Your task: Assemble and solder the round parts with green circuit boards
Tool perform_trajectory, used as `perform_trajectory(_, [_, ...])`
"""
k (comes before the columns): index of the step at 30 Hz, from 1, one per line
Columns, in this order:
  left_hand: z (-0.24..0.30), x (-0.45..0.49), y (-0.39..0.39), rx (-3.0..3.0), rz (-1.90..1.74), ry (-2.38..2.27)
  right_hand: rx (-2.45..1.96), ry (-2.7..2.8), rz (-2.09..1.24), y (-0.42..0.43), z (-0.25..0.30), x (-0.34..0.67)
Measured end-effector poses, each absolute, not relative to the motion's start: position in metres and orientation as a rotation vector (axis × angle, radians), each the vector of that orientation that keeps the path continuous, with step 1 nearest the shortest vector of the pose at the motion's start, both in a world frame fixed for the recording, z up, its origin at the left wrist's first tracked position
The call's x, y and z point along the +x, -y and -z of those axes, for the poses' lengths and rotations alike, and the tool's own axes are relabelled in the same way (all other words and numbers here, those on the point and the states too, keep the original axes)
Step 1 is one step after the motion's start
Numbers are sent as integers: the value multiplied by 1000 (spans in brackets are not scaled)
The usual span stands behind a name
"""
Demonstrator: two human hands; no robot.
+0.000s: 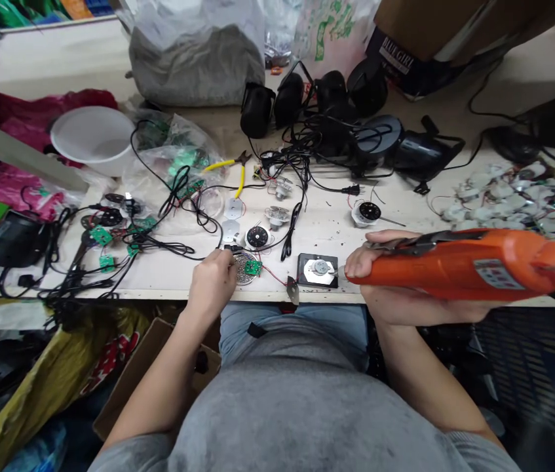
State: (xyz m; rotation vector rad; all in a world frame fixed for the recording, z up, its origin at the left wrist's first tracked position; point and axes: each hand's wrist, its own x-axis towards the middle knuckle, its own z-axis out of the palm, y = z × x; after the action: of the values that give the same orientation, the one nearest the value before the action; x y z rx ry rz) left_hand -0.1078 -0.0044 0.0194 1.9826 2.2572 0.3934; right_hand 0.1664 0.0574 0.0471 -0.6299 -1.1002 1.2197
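Observation:
My right hand (390,307) is wrapped around an orange electric screwdriver (444,265), its tip pointing left. Just left of that tip lies a black block (303,270) bearing a whitish plate (312,278) with a small round metal part (321,267) on it. My left hand (212,278) is closed, fingertips down at the left rim of a round dish of small screws (244,276); whatever they pinch is hidden. A green circuit board (252,267) rests over the dish, and a red wire runs from it toward a dark metal plate (292,290) at the bench edge.
Yellow-handled pliers (240,178) lie beyond the dish. Motor units with black discs (257,236) (369,210) stand nearby. Black lamp housings (301,98) and tangled cables fill the back. A white bucket (93,141) stands left; white parts (498,196) are heaped right.

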Motion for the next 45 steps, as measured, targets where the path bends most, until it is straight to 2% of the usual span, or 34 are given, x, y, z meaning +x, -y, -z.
perform_trajectory(3, [-28, -91, 1, 2125, -690, -2141, -582, 1126, -1212, -59, -48, 166])
perform_trajectory(6, [-32, -54, -9, 2278, -952, -1714, -579, 1140, -1252, -59, -50, 167])
perform_trajectory(10, [-25, -6, -33, 2309, -712, -1342, -596, 1175, -1299, -58, -50, 166])
perform_trajectory(14, [-16, 6, -48, 2261, -454, -1358, -629, 1197, -1235, -57, -44, 161])
perform_trajectory(20, [-21, 1, -47, 2245, -443, -1378, -596, 1222, -1246, -64, -42, 161])
perform_trajectory(26, [-23, -6, -46, 2040, -724, -1329, -579, 1143, -1196, -63, -56, 169])
perform_trajectory(30, [-22, -18, -53, 2027, -877, -1454, -587, 1186, -1149, -58, -64, 175])
perform_trajectory(38, [-11, -19, -73, 2098, -588, -1704, -618, 1126, -1134, -54, -66, 171])
perform_trajectory(41, [-19, -18, -69, 2151, -628, -1641, -621, 1127, -1083, -56, -65, 169])
perform_trajectory(45, [-37, -13, -58, 2244, -670, -1272, -643, 1134, -1020, -62, -68, 164])
